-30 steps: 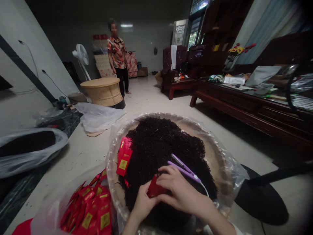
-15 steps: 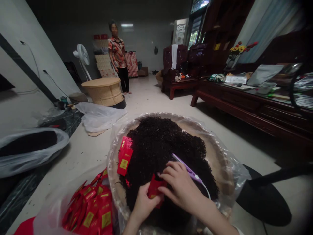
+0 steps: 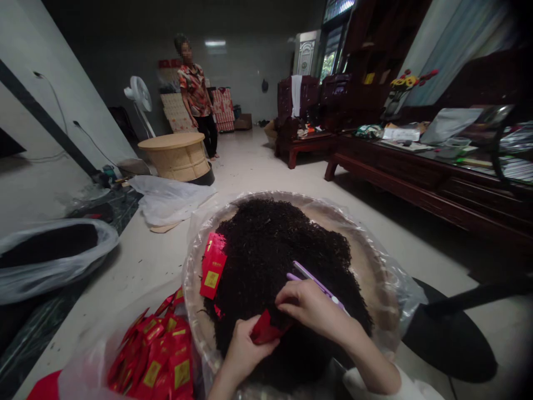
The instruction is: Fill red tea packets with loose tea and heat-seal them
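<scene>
A wide round tray (image 3: 375, 266) lined with clear plastic carries a heap of dark loose tea leaves (image 3: 270, 250). My left hand (image 3: 244, 353) is closed on a small red packet (image 3: 264, 330) at the near edge of the heap. My right hand (image 3: 310, 308) curls its fingers at the packet's mouth and touches it. A purple heat-sealing clamp (image 3: 312, 282) with a white cord lies on the leaves just behind my right hand. Two or three flat red packets (image 3: 212, 266) rest on the heap's left side.
A clear bag with several filled red packets (image 3: 154, 358) lies at lower left. A plastic-lined basket of dark leaves (image 3: 50, 250) sits far left. A person (image 3: 194, 94) stands by a round wooden drum (image 3: 177, 155) and a fan (image 3: 139, 100). A long dark wooden table (image 3: 437, 178) runs along the right.
My right hand has pulled back slightly toward me and the red packet has tipped lower in my left hand. The person at the back has shifted a little to the left.
</scene>
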Demonstrator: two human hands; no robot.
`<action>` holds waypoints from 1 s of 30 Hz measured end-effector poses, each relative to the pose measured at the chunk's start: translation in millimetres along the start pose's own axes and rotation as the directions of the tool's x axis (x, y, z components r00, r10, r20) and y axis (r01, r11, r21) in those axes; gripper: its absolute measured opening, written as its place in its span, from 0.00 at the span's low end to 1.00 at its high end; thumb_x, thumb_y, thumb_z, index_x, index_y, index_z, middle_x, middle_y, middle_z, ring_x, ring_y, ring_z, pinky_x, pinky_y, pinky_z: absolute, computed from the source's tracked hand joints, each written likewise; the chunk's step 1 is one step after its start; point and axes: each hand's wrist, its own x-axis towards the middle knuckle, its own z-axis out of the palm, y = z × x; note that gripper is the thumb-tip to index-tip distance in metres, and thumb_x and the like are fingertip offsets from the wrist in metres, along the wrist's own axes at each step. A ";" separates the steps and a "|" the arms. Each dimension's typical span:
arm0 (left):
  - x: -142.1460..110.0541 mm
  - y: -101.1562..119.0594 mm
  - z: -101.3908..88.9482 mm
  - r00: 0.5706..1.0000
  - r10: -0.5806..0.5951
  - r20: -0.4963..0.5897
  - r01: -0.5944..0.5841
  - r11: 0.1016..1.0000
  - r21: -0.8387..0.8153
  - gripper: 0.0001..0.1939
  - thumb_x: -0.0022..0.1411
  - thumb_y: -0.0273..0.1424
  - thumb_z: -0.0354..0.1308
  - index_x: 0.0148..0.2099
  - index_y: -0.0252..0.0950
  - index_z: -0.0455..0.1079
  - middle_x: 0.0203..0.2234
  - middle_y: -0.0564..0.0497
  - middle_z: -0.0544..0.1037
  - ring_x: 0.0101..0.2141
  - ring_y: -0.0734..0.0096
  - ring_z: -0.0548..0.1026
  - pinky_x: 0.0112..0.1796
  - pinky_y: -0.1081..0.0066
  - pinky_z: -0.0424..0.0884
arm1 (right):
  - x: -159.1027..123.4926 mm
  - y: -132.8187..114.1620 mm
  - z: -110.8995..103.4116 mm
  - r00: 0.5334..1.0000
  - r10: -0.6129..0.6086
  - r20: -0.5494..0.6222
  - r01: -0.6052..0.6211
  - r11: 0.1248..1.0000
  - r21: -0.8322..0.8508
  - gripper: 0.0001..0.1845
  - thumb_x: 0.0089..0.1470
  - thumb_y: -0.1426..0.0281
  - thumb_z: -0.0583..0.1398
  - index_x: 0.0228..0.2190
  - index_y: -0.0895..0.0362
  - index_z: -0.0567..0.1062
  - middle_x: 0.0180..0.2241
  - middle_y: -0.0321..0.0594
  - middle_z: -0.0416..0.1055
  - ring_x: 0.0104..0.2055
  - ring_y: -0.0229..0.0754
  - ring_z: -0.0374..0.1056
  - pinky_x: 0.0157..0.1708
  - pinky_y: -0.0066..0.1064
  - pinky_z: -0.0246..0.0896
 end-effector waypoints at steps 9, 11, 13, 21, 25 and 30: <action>0.4 -1.8 3.3 1.000 -0.017 -0.018 0.014 0.993 -0.117 0.15 0.40 0.39 0.67 0.27 0.32 0.75 0.18 0.55 0.70 0.23 0.73 0.63 0.26 0.75 0.64 | -15.7 -7.7 14.7 0.982 -0.168 -0.087 0.151 0.973 -0.173 0.26 0.44 0.59 0.69 0.45 0.58 0.74 0.36 0.44 0.74 0.38 0.47 0.68 0.36 0.35 0.65; -1.5 3.4 4.1 1.000 -0.022 -0.004 0.020 0.975 -0.220 0.24 0.38 0.44 0.69 0.35 0.33 0.76 0.26 0.51 0.76 0.28 0.67 0.70 0.30 0.72 0.68 | -12.8 -4.7 26.3 0.991 -0.129 -0.047 0.121 0.983 -0.138 0.10 0.51 0.64 0.65 0.34 0.57 0.78 0.30 0.39 0.73 0.33 0.42 0.68 0.31 0.29 0.63; -2.6 9.1 2.9 0.999 -0.031 -0.018 0.024 0.952 -0.305 0.29 0.38 0.49 0.68 0.39 0.33 0.76 0.30 0.48 0.78 0.31 0.63 0.72 0.33 0.70 0.69 | -9.4 0.2 32.3 0.993 -0.119 -0.019 0.117 0.991 -0.059 0.09 0.55 0.67 0.62 0.26 0.57 0.78 0.26 0.36 0.71 0.29 0.38 0.67 0.27 0.25 0.60; -4.6 21.9 6.0 0.979 -0.196 -0.051 0.137 0.826 -0.546 0.26 0.47 0.51 0.64 0.34 0.31 0.75 0.22 0.52 0.76 0.23 0.73 0.70 0.25 0.76 0.65 | -8.0 11.7 31.0 0.991 0.070 -0.112 -0.047 0.981 0.190 0.03 0.51 0.72 0.64 0.30 0.57 0.79 0.28 0.37 0.75 0.30 0.39 0.69 0.29 0.27 0.60; -8.5 20.9 12.0 0.964 -0.254 -0.077 0.147 0.755 -0.639 0.24 0.45 0.49 0.67 0.31 0.31 0.75 0.19 0.54 0.74 0.21 0.76 0.68 0.23 0.79 0.63 | -10.1 22.7 39.3 0.978 0.157 -0.140 -0.109 0.948 0.298 0.06 0.50 0.72 0.64 0.23 0.58 0.78 0.25 0.36 0.75 0.28 0.39 0.68 0.29 0.27 0.60; -8.5 23.6 15.1 0.951 -0.298 -0.084 0.167 0.722 -0.671 0.22 0.43 0.47 0.68 0.29 0.31 0.75 0.18 0.55 0.73 0.20 0.78 0.66 0.23 0.79 0.62 | -8.6 23.9 41.3 0.982 0.141 -0.127 -0.100 0.953 0.286 0.07 0.51 0.72 0.62 0.23 0.58 0.77 0.25 0.37 0.74 0.28 0.39 0.68 0.29 0.27 0.60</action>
